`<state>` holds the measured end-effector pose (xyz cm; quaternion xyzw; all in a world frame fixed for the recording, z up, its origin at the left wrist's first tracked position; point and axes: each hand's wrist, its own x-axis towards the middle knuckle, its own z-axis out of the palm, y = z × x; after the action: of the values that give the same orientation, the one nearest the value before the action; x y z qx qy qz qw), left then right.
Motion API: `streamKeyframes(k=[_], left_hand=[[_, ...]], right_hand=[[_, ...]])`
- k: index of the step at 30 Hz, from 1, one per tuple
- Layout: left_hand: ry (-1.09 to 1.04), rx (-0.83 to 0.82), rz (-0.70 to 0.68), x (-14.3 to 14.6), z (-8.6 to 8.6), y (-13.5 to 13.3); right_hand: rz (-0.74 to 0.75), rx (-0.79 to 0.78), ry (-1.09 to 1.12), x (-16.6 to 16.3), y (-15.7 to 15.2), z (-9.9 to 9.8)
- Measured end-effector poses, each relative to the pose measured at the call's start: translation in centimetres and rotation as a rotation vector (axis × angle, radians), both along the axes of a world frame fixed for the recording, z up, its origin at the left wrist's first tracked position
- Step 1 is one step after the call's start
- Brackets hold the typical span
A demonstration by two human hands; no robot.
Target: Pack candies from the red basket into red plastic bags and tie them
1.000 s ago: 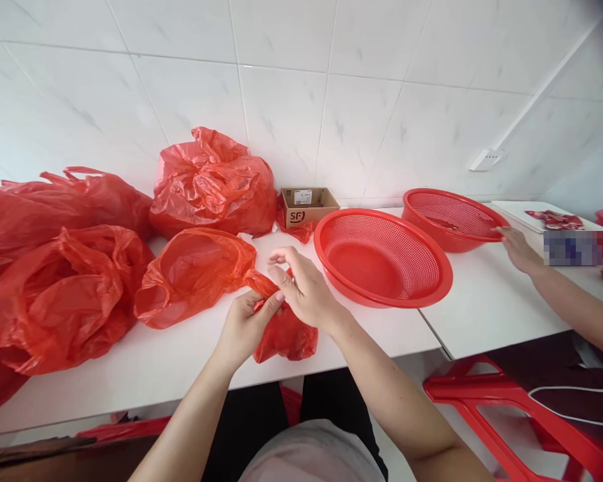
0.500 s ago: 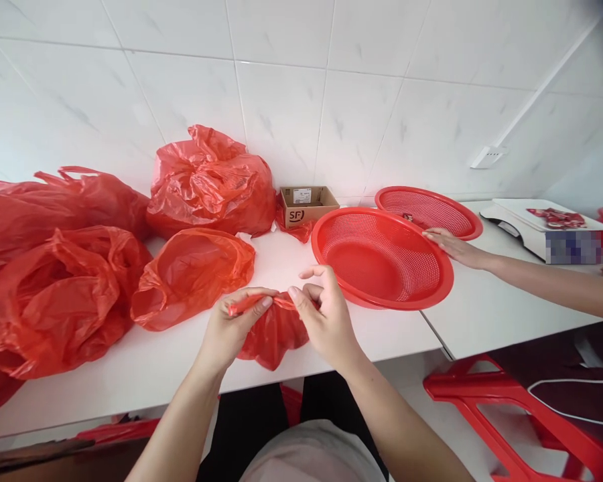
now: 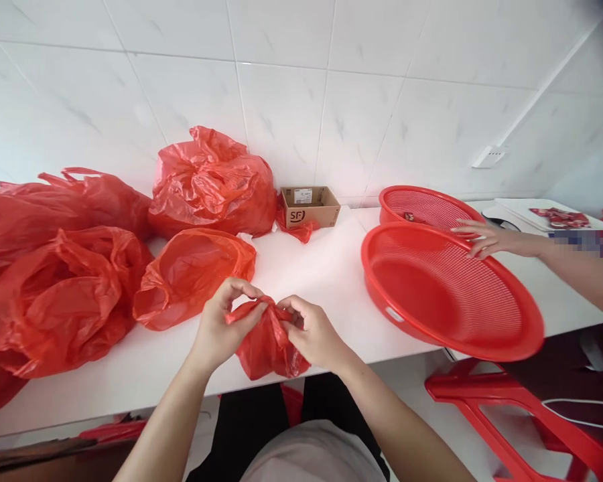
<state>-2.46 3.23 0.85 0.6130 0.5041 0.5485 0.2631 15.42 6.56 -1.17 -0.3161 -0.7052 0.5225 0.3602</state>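
Observation:
A small red plastic bag [image 3: 264, 348] rests at the table's front edge, its top gathered and twisted. My left hand [image 3: 226, 321] pinches the gathered top from the left between thumb and forefinger. From the other side my right hand [image 3: 309, 331] grips the bag's neck, fingers curled in. Whatever the bag contains is hidden by the plastic. Just beyond my left hand lies an open orange-red plastic bag [image 3: 195, 271], spread on the table.
Large red bags [image 3: 214, 184] stand at the back left. A small cardboard box [image 3: 309, 206] sits by the wall. On the right, a co-worker's hand [image 3: 492, 237] is at a tilted red basket [image 3: 432, 294]; another basket [image 3: 427, 194] lies behind. A red stool [image 3: 472, 395] stands below.
The front basket has shifted right and toward me, tilting over the table edge, and the co-worker's hand moved right. My right hand has lowered and closed onto the small bag's neck.

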Motion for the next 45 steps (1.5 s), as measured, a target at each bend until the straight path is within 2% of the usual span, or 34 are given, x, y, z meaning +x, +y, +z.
streamKeyframes(k=[1, 3, 6, 8, 10, 13, 16, 19, 21, 25, 29, 34, 38, 40, 42, 45], left_hand=[[-0.017, 0.032, 0.060, 0.2, -0.1, -0.1], [-0.024, 0.064, 0.085, 0.6, -0.2, -0.2], [-0.036, 0.028, -0.018, 1.4, -0.2, -0.3], [-0.006, 0.010, -0.037, 1.6, -0.4, -0.2], [0.094, 0.038, 0.068, 1.6, -0.7, -0.1], [0.298, 0.133, 0.298, 1.5, -1.4, 0.0], [0.335, 0.193, 0.367, 1.8, -2.2, 0.1], [0.217, 0.215, 0.297, 2.3, -2.8, 0.0], [0.168, 0.233, 0.227, 2.5, -2.9, 0.0], [0.290, 0.266, 0.178, 2.1, -2.3, 0.0], [0.416, 0.284, 0.077, 1.0, -1.2, 0.3], [0.407, 0.170, -0.106, -0.7, -0.1, 0.5], [0.362, 0.200, 0.013, -1.8, 0.1, 0.4], [0.308, 0.171, 0.069, -1.7, 0.1, 0.3], [0.233, 0.093, 0.069, -1.3, 0.5, 0.0], [0.135, -0.057, -0.037, -1.2, 2.9, -0.6]], right_hand=[[-0.008, 0.008, -0.007, 0.0, -0.2, -0.1], [-0.038, 0.014, -0.016, -0.1, -0.4, 0.0], [-0.053, -0.011, -0.001, -0.3, -0.1, -0.1], [-0.041, 0.007, 0.003, -0.6, 0.0, -0.3], [-0.056, 0.086, -0.060, -0.9, -0.3, -0.6], [-0.107, 0.286, -0.265, -0.9, -0.7, -0.6], [-0.092, 0.358, -0.347, -0.2, -0.5, 0.2], [-0.012, 0.224, -0.216, 0.9, 0.6, 1.1], [-0.018, 0.119, -0.108, 1.4, 1.4, 1.6], [-0.026, 0.034, -0.016, 1.3, 1.9, 2.0], [-0.010, 0.080, -0.034, 1.1, 1.5, 2.1], [-0.091, 0.302, -0.174, 1.3, 0.5, 2.2], [-0.086, 0.426, -0.299, 1.9, -0.4, 2.1], [-0.071, 0.420, -0.319, 2.3, -0.7, 2.0], [-0.069, 0.372, -0.296, 2.8, -0.9, 2.0], [-0.058, 0.271, -0.193, 3.4, -0.8, 2.2]])
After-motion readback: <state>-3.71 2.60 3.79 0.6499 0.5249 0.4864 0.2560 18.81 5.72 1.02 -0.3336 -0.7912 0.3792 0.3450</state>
